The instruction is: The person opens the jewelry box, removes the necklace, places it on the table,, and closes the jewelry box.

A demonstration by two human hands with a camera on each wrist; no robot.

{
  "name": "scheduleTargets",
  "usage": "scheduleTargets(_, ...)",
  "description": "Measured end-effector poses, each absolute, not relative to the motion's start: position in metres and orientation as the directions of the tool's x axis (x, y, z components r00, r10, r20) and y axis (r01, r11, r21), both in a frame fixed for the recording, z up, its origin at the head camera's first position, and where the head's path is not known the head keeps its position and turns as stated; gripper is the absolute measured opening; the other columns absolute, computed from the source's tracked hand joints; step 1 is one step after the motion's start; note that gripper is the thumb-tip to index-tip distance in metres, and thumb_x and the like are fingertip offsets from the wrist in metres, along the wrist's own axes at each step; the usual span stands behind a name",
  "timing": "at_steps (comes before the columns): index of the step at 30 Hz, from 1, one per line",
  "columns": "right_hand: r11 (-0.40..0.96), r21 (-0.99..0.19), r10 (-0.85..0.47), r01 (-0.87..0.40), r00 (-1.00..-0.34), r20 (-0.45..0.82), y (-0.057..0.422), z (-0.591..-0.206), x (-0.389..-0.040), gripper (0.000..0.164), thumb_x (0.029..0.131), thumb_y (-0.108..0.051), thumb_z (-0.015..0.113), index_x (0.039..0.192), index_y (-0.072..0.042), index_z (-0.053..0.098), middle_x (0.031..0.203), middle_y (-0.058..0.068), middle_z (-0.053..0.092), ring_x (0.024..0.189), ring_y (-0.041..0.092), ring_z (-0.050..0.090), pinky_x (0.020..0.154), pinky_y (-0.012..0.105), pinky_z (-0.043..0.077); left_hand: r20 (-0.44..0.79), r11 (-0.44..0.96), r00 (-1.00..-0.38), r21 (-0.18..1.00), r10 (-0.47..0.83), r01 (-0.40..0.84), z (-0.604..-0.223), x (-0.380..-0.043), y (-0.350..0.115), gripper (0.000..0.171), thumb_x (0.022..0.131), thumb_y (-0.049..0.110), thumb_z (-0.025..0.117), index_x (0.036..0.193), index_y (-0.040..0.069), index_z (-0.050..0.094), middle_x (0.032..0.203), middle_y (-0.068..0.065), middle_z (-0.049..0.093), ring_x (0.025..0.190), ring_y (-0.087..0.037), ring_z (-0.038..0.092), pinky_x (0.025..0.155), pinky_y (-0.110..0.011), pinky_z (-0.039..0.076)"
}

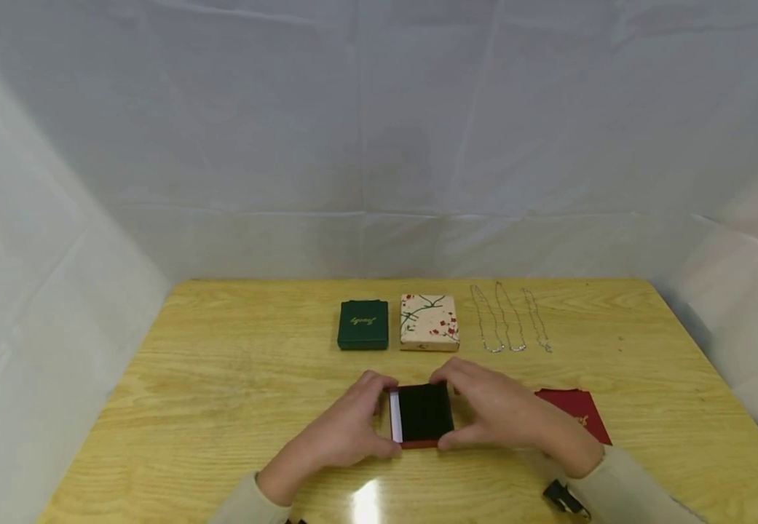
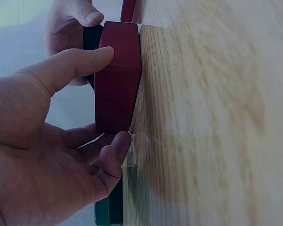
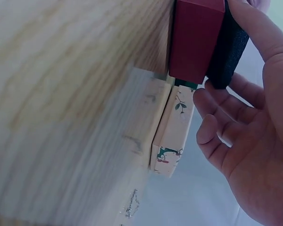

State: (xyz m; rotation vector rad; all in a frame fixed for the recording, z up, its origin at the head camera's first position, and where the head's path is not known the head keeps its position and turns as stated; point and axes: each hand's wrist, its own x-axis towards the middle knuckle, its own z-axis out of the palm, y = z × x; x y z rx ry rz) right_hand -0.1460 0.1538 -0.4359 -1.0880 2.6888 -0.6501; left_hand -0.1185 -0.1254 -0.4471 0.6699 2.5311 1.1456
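Observation:
A small red jewelry box base (image 1: pixel 420 444) sits at the front middle of the table, between both hands. My left hand (image 1: pixel 346 426) grips its left end, thumb on the near side and fingers on the far side. A black foam pad (image 1: pixel 425 411) lies on the box, standing proud of its rim in the right wrist view (image 3: pixel 228 49). My right hand (image 1: pixel 493 404) pinches the pad between thumb and fingers at its right end. A white strip (image 1: pixel 395 416) shows in the box left of the pad.
The red lid (image 1: pixel 569 404) with gold lettering lies partly behind my right forearm. A green box (image 1: pixel 362 324) and a floral box (image 1: pixel 429 322) stand farther back. Several thin silver necklaces (image 1: pixel 512 320) lie right of them. A black object (image 1: pixel 563 497) is by my right sleeve.

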Motion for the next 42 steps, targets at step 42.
scheduleTargets(42, 0.579, -0.364, -0.748, -0.729, -0.653, 0.119, 0.1506, -0.4459, -0.1465, 0.033, 0.093, -0.053, 0.079, 0.103, -0.022, 0.071, 0.125, -0.007, 0.06, 0.112, 0.011, 0.055, 0.093, 0.034, 0.057, -0.118, 0.598, -0.849, 0.759, 0.515, 0.257, -0.4445, -0.1188, -0.1254, 0.086, 0.08, 0.023, 0.093, 0.15, 0.001, 0.049, 0.129, -0.001, 0.051, 0.108, -0.021, 0.052, 0.095, -0.039, 0.049)
